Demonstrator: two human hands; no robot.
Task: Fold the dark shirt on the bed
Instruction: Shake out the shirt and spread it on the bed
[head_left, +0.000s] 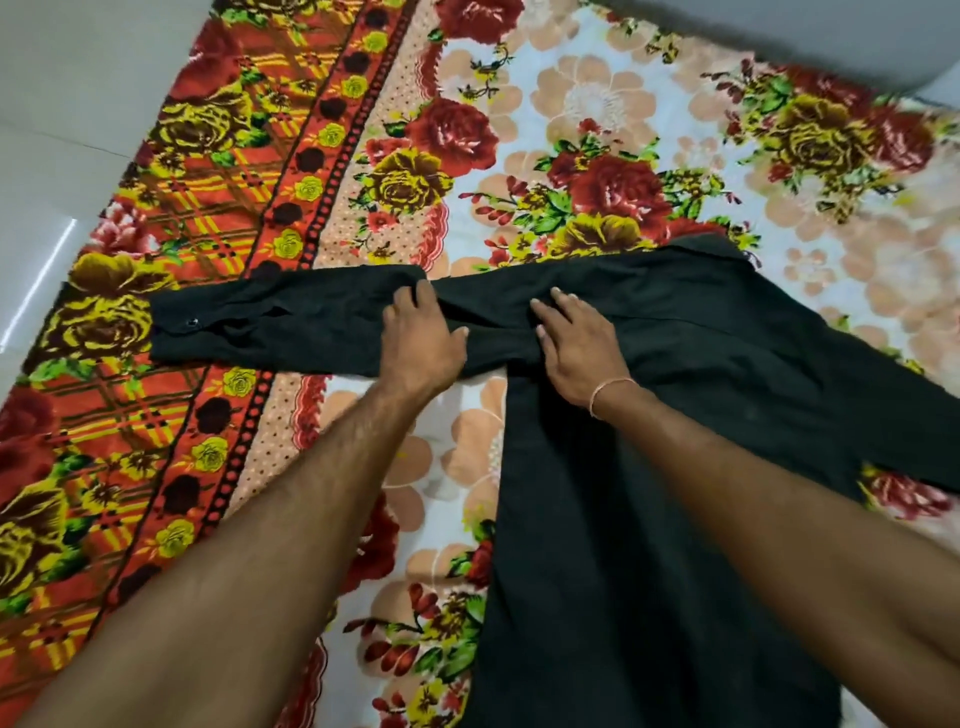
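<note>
Shirt (675, 415), dark, lies spread flat on the bed (597, 104), over a floral blanket (197, 208). Body of shirt runs from mid-bed toward the near edge; collar end points to the far right corner. One sleeve (270, 322) stretches straight out toward the bed's left edge, cuff with a small button at its tip, lying over the blanket's red-and-yellow border. Second sleeve angles off toward the right edge.

Left hand (423, 340): palm down on the sleeve near where it joins the body. Fingers curl at the tips and appear to gather a little cloth at the sleeve's upper edge; thumb lies out to the right. Grip reads as a light pinch of the sleeve.

Right hand (576, 345): flat, fingers straight and spread, pressing on the shirt at the shoulder, just beside the left hand. A thin band (610, 389) circles the wrist.

Both forearms reach in from the near edge.
</note>
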